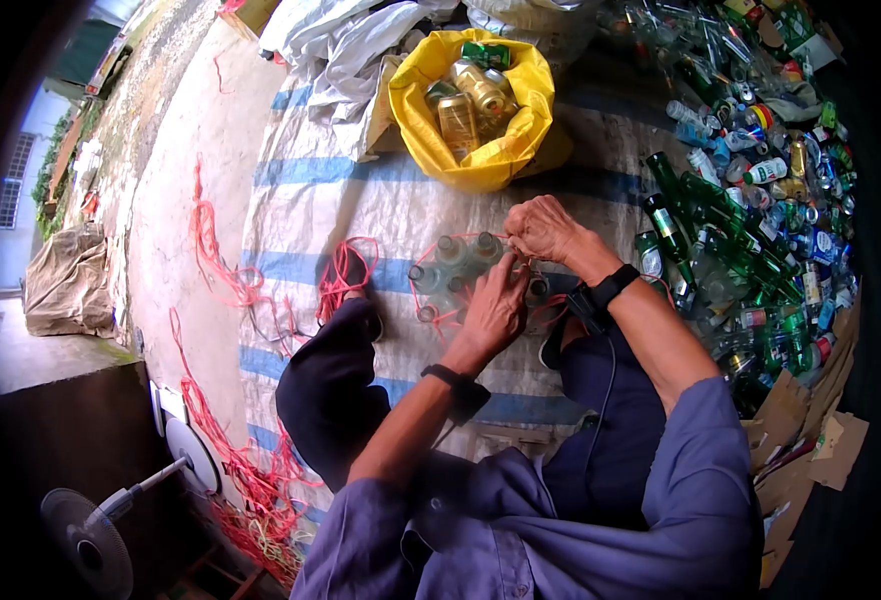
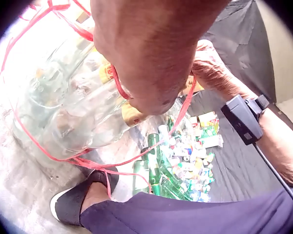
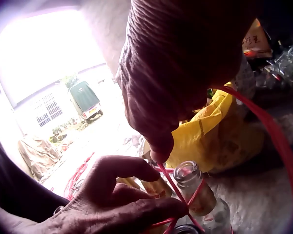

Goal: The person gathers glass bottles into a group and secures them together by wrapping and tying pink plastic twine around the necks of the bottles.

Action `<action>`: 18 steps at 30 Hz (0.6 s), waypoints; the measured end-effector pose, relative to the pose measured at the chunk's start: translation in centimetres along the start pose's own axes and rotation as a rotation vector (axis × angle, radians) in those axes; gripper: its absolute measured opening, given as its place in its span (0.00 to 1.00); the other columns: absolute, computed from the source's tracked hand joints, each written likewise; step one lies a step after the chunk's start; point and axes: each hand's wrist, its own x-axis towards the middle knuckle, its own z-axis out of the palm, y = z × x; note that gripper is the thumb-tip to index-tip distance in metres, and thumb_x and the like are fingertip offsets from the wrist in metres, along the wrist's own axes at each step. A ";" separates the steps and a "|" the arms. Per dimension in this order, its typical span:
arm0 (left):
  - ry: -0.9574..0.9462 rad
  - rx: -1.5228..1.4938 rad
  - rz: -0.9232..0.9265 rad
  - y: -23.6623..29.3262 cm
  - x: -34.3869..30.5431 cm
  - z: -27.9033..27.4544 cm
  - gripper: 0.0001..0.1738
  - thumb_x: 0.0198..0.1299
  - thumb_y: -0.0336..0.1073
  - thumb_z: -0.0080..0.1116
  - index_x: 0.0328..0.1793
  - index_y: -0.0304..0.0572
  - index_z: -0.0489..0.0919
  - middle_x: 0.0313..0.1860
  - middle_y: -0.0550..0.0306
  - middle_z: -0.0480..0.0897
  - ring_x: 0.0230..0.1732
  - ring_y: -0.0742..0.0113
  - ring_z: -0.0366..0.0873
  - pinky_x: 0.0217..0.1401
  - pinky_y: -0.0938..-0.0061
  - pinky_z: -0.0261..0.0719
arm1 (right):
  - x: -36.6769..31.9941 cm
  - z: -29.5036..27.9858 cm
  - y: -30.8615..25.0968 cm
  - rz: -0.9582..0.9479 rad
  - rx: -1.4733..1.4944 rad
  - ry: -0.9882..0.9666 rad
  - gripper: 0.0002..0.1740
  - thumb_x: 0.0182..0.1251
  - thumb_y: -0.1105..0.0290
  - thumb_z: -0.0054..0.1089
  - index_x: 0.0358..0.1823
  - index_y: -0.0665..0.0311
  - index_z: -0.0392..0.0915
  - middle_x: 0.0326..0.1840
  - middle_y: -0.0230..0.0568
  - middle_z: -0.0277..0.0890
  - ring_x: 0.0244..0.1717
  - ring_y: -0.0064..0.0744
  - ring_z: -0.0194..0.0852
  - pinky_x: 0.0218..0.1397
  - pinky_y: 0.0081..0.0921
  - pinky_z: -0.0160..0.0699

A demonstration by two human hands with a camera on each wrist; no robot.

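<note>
The clear glass bottles point(image 2: 83, 117) stand upright in a close cluster on the striped sheet point(image 1: 330, 210), inward from its left edge and between the wearer's shoes point(image 2: 72, 202); the placing appears meant to keep them steady and within easy reach of both hands. Red string point(image 3: 278, 136) encircles the group and crosses over the necks, seemingly to hold the bottles together. The right hand point(image 1: 550, 230) has its fingers tightly curled on the string, apparently to keep it taut. The left hand point(image 1: 500, 310) has its fingers bent low among the necks, pinching strands at a crossing, presumably to stop them slipping; its exact grip is partly hidden. One bottle mouth beside the left hand is uncapped; whether the bottles contain any liquid cannot be told. Toward the far edge of the sheet stands a yellow bag point(image 1: 490, 175), mouth spread open, holding gold cans point(image 1: 457, 120) and a green can point(image 1: 487, 53); its lower contents are hidden. A heap point(image 1: 760, 220) of mixed bottles and cans lies along the right side. Loose string point(image 1: 245, 285) lies by the left edge.
</note>
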 end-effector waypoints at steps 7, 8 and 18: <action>-0.019 0.032 0.007 -0.3 0.0 0.1 0.30 0.53 0.28 0.55 0.66 0.35 0.69 0.67 0.29 0.64 0.62 0.40 0.70 0.56 0.54 0.71 | 1.0 1.0 0.5 0.094 0.034 -0.114 0.06 0.48 0.65 0.60 0.23 0.58 0.82 0.30 0.47 0.81 0.36 0.52 0.82 0.39 0.47 0.79; -0.019 0.033 0.006 -0.3 0.0 0.1 0.30 0.53 0.28 0.55 0.66 0.35 0.69 0.67 0.29 0.64 0.62 0.40 0.70 0.56 0.54 0.71 | 0.9 1.3 0.9 0.093 0.035 -0.114 0.06 0.48 0.65 0.60 0.23 0.58 0.82 0.30 0.47 0.81 0.36 0.52 0.82 0.39 0.47 0.79; -0.002 -0.076 -0.071 0.4 0.4 -0.4 0.30 0.53 0.29 0.56 0.66 0.38 0.71 0.68 0.32 0.65 0.64 0.37 0.69 0.59 0.52 0.71 | 1.1 2.8 3.8 0.311 0.566 -0.198 0.11 0.52 0.65 0.68 0.35 0.64 0.87 0.30 0.44 0.84 0.33 0.37 0.82 0.39 0.32 0.78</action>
